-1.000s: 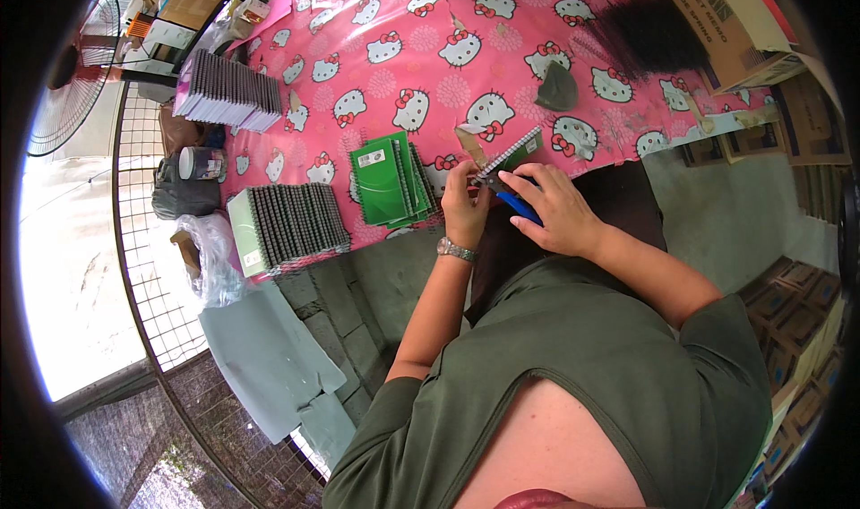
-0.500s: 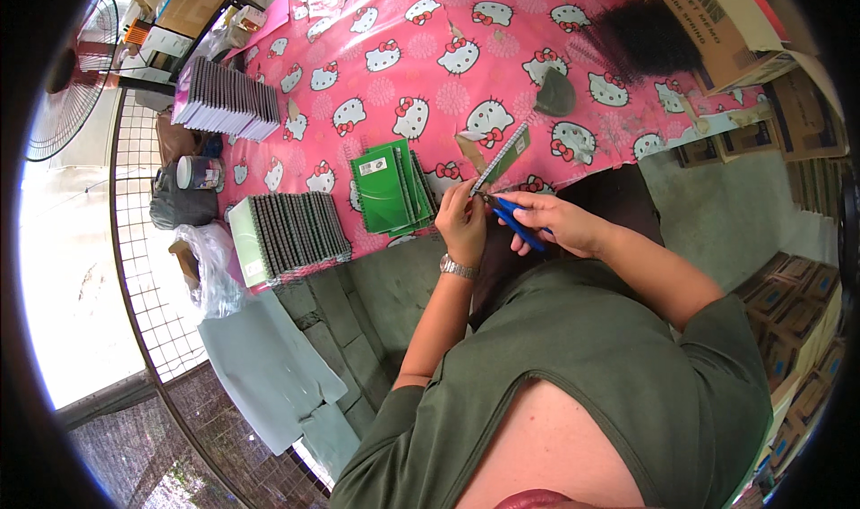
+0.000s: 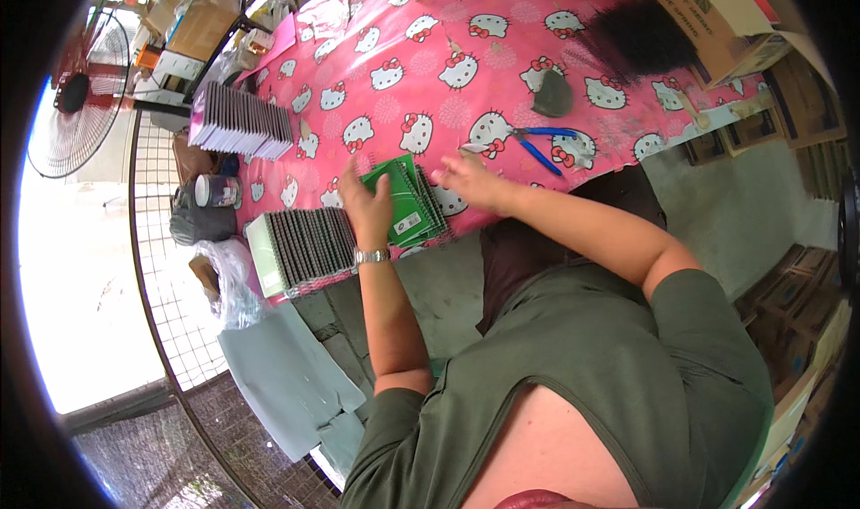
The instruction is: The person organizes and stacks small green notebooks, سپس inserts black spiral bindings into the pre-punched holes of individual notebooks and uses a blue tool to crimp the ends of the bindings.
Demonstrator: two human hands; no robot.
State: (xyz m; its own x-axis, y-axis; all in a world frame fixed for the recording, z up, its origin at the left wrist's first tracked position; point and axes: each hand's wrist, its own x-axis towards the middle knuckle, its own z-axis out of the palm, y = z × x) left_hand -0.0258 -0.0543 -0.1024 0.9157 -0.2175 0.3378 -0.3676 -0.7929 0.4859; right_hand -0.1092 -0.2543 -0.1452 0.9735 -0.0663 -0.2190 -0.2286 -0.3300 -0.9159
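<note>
A small stack of green spiral notebooks [image 3: 401, 206] lies near the front edge of the table, its covers slightly out of line. At the stack's left side, my left hand [image 3: 365, 212] is open, thumb apart from the fingers, next to the top cover. My right hand [image 3: 477, 183] is open to the right of the stack, fingers spread with nothing in them. Blue-handled pliers [image 3: 541, 148] rest on the tablecloth beyond my right hand, handles apart. A small whitish piece [image 3: 473, 148] lies by my right fingertips; its kind is unclear.
A row of spiral notebooks [image 3: 303, 248] stands left of my left hand, with a purple-covered row [image 3: 240, 122] farther back. A dark grey pad [image 3: 553, 95], a black bristly heap [image 3: 643, 39] and a cardboard box [image 3: 708, 25] occupy the far right. A fan [image 3: 79, 93] stands far left.
The pliers have gone from my right hand onto the table. My left hand has let go of the notebook and moved left to the green stack, whose top cover now lies turned differently.
</note>
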